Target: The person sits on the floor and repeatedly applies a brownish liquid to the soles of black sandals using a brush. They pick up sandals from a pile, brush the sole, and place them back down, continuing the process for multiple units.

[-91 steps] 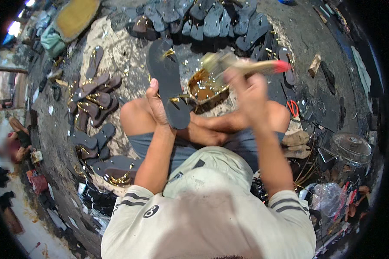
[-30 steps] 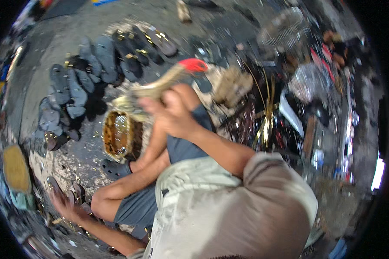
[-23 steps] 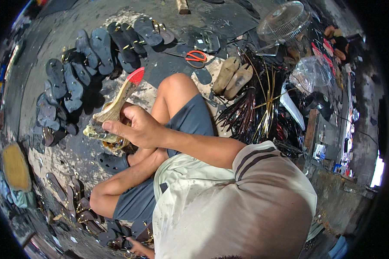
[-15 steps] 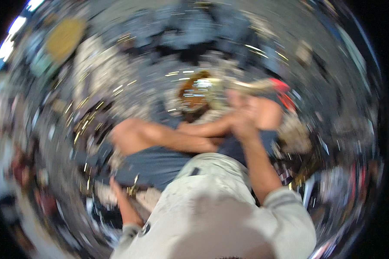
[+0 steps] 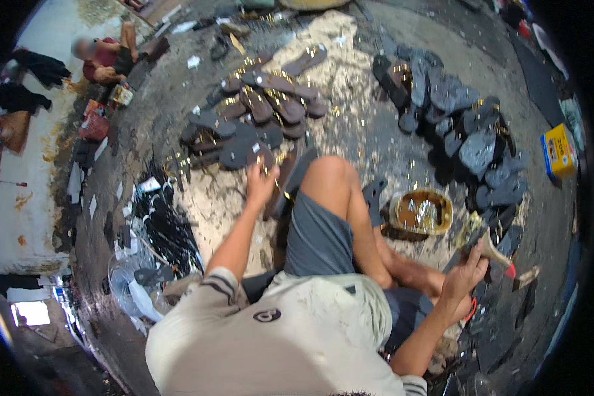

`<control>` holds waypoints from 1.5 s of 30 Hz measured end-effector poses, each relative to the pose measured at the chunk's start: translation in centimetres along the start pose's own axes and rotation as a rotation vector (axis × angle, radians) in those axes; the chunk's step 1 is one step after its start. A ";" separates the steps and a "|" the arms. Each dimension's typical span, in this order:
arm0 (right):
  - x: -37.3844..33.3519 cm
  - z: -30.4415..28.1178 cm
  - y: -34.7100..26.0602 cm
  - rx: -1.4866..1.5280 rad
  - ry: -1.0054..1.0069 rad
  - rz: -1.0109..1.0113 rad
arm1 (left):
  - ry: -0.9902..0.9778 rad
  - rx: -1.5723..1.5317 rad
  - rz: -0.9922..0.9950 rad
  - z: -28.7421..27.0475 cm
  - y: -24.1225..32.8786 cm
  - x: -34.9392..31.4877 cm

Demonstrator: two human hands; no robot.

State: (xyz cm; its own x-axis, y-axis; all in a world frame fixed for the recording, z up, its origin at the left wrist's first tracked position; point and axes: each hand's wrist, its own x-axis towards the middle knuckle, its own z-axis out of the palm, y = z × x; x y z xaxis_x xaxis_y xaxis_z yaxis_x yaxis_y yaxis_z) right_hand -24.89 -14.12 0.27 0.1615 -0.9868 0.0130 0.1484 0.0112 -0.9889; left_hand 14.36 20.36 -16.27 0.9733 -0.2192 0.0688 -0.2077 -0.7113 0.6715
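My left hand [image 5: 263, 179] reaches forward over the front of a pile of brown and dark sandals [image 5: 270, 105] with gold straps, fingers apart beside a brown sandal [image 5: 260, 153]. Just right of it, another dark sandal [image 5: 284, 188] stands tilted against my bent knee. My right hand [image 5: 465, 274], low at the right, is closed on a brush [image 5: 488, 249] with a pale handle and a red end; its yellowish bristles [image 5: 467, 232] point toward the tub. That pale tub [image 5: 396, 221] holds shiny amber-brown liquid.
Grey-black soles [image 5: 478, 152] lie heaped at the right, near a yellow-and-blue box [image 5: 560, 152]. A bundle of black straps [image 5: 168, 228] and clear plastic [image 5: 129, 284] are on the left. Stained cardboard [image 5: 336, 66] covers part of the floor. Another person [image 5: 105, 63] sits at the far left.
The view has swung round and sharpened from a blur. My left hand has moved from low at my side out to the sandals. My right hand, with the brush, is now lower and farther right.
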 end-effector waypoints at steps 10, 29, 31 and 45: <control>7.1 0.4 7.7 -0.690 -0.550 0.008 | 0.244 -0.519 -0.240 -8.6 1.5 0.8; 7.0 -7.1 -1.4 -1.561 -0.468 -0.086 | -0.309 0.133 0.628 -7.4 22.1 -8.4; 8.3 -8.5 -3.8 -0.741 -0.248 -0.028 | -0.267 0.187 0.582 -6.3 22.5 -8.1; -5.4 14.7 -2.7 -0.047 -0.371 -0.143 | -0.854 -1.436 -0.277 -2.9 31.4 -11.8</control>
State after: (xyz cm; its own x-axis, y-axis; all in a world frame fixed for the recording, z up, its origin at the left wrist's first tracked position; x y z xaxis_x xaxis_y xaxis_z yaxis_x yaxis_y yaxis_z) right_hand -11.81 -6.47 5.02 0.4854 -0.8523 0.1948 0.1516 -0.1374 -0.9788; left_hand -3.32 2.59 6.14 0.5358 -0.8141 -0.2239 0.6651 0.2436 0.7059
